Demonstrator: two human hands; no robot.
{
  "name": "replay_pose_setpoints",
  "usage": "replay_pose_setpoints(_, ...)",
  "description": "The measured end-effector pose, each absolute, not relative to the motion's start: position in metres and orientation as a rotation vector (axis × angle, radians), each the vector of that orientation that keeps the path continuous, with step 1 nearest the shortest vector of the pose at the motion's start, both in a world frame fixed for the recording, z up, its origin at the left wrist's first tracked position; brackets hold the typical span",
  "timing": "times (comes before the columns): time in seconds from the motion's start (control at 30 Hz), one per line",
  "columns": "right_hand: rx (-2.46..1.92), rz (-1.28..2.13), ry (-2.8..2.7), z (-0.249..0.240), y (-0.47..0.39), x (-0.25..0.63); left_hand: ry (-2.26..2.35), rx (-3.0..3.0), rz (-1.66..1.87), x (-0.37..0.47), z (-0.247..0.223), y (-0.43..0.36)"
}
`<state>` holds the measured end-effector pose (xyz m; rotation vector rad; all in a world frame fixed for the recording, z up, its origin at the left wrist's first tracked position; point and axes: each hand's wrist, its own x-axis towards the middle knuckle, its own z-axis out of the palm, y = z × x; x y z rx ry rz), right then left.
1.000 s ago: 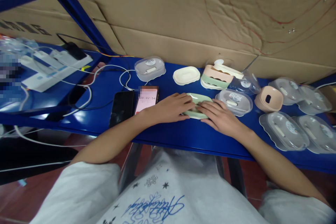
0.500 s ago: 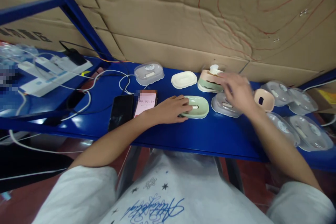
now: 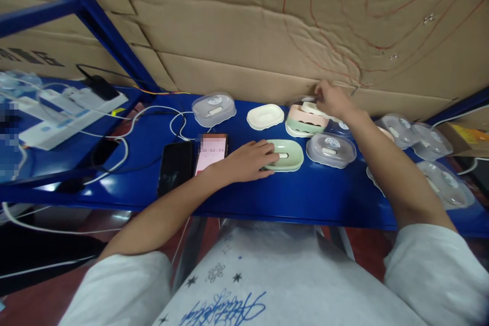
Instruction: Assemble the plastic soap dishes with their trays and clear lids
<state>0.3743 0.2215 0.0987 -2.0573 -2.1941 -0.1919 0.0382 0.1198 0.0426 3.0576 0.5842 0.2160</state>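
My left hand [image 3: 256, 161] grips the left end of a pale green soap dish [image 3: 292, 162], fingers reaching inside it and thumb at its near side. A small white piece [image 3: 282, 155] lies in the middle of the dish. Behind it stands a stack of a pink dish [image 3: 298, 112] on a green dish [image 3: 303, 127], with a cream piece [image 3: 311, 107] on top. My right hand [image 3: 331, 100] is at the stack's back right corner, fingers bent closed. What they hold, if anything, is hidden.
A cream dish [image 3: 265, 116] and a clear-lidded box [image 3: 214, 110] lie to the left. Another clear-lidded box [image 3: 330, 151] sits right of the green dish, with several more farther right. Two phones, one a lit phone [image 3: 211, 152], cables and a power strip [image 3: 72, 122] are at left.
My right hand has moved up and back from the stack's right side to its rear corner, uncovering the clear-lidded box. My left hand stays on the green dish.
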Motion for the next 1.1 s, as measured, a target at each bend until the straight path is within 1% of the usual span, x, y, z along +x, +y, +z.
replay_pose_setpoints(0.07, -2.027, -0.294, -2.19, 0.103, 0.215, 0.371, 0.575, 3.062, 0.216, 0.038, 0.042, 0.12)
replay_pose_setpoints(0.23, -1.769, -0.817, -2.112, 0.106, 0.167, 0.357, 0.576, 3.047, 0.227, 0.037, 0.041, 0.121)
replay_pose_setpoints(0.3, -1.571, -0.892, -2.119, 0.096, 0.135, 0.349, 0.566, 3.028, 0.257, 0.033, 0.042, 0.124)
replay_pose_setpoints(0.4, -1.304, -0.908, -2.194, 0.069, 0.088, 0.335, 0.577, 3.012, 0.405, 0.027, 0.046, 0.128)
replay_pose_setpoints(0.53, -1.063, -0.769, -2.318, 0.038, 0.055, 0.322, 0.645, 2.991, 0.566, 0.022, 0.051, 0.13)
replay_pose_setpoints(0.67, -0.969, -0.436, -2.466, 0.03, 0.056, 0.317, 0.675, 2.947, 0.461, 0.024, 0.048, 0.13)
replay_pose_setpoints(0.77, -0.979, -0.156, -2.547, 0.028, 0.058, 0.317, 0.672, 2.885, 0.397, 0.025, 0.042, 0.131)
replay_pose_setpoints(0.83, -0.996, -0.034, -2.572, 0.026, 0.059, 0.319, 0.671, 2.855, 0.402, 0.025, 0.039, 0.132)
replay_pose_setpoints(1.1, -0.994, 0.132, -2.509, 0.019, 0.062, 0.322, 0.709, 2.871, 0.473, 0.025, 0.035, 0.132)
